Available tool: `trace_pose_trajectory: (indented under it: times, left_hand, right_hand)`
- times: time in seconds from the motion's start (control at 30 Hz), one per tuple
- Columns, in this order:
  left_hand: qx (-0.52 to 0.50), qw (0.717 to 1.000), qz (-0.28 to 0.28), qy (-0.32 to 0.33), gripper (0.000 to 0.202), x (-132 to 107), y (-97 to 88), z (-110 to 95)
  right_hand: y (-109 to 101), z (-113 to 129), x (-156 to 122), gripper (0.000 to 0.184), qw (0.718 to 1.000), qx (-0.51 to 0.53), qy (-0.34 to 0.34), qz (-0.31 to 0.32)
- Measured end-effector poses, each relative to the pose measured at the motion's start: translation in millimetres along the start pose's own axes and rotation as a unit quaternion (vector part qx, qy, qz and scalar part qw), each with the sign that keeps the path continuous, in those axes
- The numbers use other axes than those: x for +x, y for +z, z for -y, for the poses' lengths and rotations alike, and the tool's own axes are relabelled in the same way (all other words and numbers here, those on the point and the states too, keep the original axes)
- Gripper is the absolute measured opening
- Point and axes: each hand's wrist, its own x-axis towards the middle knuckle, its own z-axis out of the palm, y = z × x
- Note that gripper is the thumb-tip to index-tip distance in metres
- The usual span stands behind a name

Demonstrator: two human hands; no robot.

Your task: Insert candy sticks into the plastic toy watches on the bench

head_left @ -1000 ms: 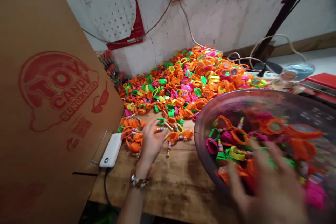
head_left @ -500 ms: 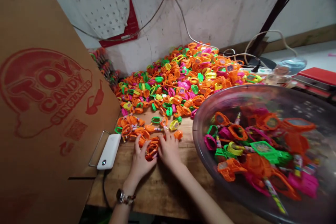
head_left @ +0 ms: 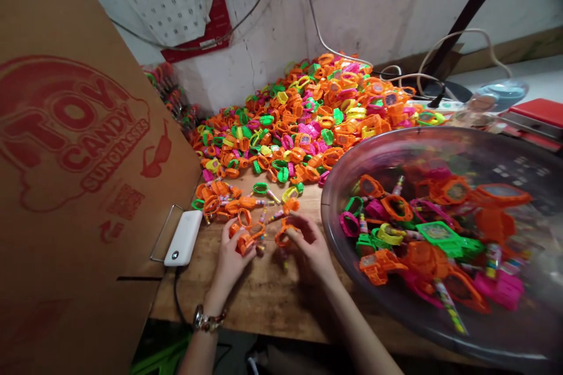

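Note:
My left hand (head_left: 232, 262) curls around a small bunch of orange toy watches (head_left: 244, 240), low over the wooden table. To its right, my right hand (head_left: 313, 247) pinches one orange toy watch (head_left: 282, 235) between thumb and fingers. A thin candy tube, blurred, hangs below that watch. Just beyond both hands lie more orange toy watches (head_left: 219, 192) with candy tubes among them. A green toy watch (head_left: 260, 188) rests behind these. The fingertips of my left hand are partly hidden by the watches.
A big heap of colourful toy watches (head_left: 303, 123) leans against the wall. On the right stands a clear plastic basin (head_left: 328, 211) holding watches and candy tubes. A cardboard box (head_left: 88, 246) blocks the left, with a white power bank (head_left: 183, 238) beside it on the table (head_left: 264, 310).
My right hand has moved right, away from the left, with an orange toy watch in its fingers. My left hand has gathered orange watches in its grasp. The view has tilted slightly down.

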Motion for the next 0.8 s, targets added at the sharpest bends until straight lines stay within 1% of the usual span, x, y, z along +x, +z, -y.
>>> trace_pose_trajectory:
  times: [0.07, 0.13, 0.17, 0.23, 0.27, 0.37, 0.43, 0.47, 0.53, 0.6, 0.67, 0.73, 0.8]
  left_hand:
    - [-0.081, 0.993, -0.036, -0.080, 0.027, 4.0, -2.4, -8.9]
    - [-0.168, 0.972, -0.074, -0.145, 0.038, 7.7, -4.6, -18.3]
    - [-0.201, 0.962, -0.085, -0.166, 0.043, 9.1, -5.6, -22.9]
    - [-0.244, 0.946, -0.095, -0.189, 0.052, 10.9, -6.8, -31.5]
    - [-0.259, 0.941, -0.097, -0.194, 0.053, 11.3, -7.1, -35.7]
    - [-0.309, 0.922, -0.108, -0.209, 0.047, 11.9, -7.0, -49.9]
    - [-0.333, 0.912, -0.108, -0.212, 0.044, 13.5, -8.2, -63.0]
    - [-0.349, 0.909, -0.101, -0.205, 0.042, 15.3, -9.9, -71.4]
    - [-0.387, 0.904, -0.075, -0.164, 0.036, 20.7, -15.0, -92.6]
    - [-0.420, 0.901, -0.034, -0.100, 0.030, 28.3, -20.2, -119.5]
    - [-0.435, 0.899, 0.012, -0.046, 0.027, 35.6, -19.5, -150.9]
    - [-0.442, 0.895, 0.064, -0.005, 0.029, 39.7, -7.3, -183.9]
    - [-0.432, 0.892, 0.122, 0.045, 0.033, 38.6, 17.1, -215.3]
  right_hand:
    - [-0.7, 6.1, 0.1, 0.038, 0.997, 0.060, 0.032, -0.037]
    - [0.2, 8.4, -1.1, 0.034, 0.991, 0.108, 0.046, -0.070]
    - [0.7, 8.1, -2.2, 0.033, 0.987, 0.127, 0.049, -0.084]
    - [1.0, 5.3, -4.7, 0.030, 0.982, 0.152, 0.051, -0.103]
    - [0.6, 3.2, -5.7, 0.030, 0.981, 0.158, 0.050, -0.106]
    - [-1.3, -2.8, -7.3, 0.028, 0.979, 0.164, 0.044, -0.109]
    - [-1.9, -5.4, -7.3, 0.025, 0.980, 0.162, 0.035, -0.111]
    - [-1.7, -6.3, -7.2, 0.023, 0.981, 0.159, 0.028, -0.110]
    - [-1.0, -7.7, -6.8, 0.020, 0.983, 0.147, 0.011, -0.109]
    - [-0.5, -8.6, -6.0, 0.017, 0.987, 0.120, -0.011, -0.104]
    - [0.0, -8.4, -5.9, 0.016, 0.992, 0.075, -0.036, -0.096]
    - [1.1, -6.2, -8.6, 0.022, 0.994, 0.008, -0.066, -0.082]
    - [3.6, -1.8, -16.8, 0.029, 0.990, -0.085, -0.102, -0.051]
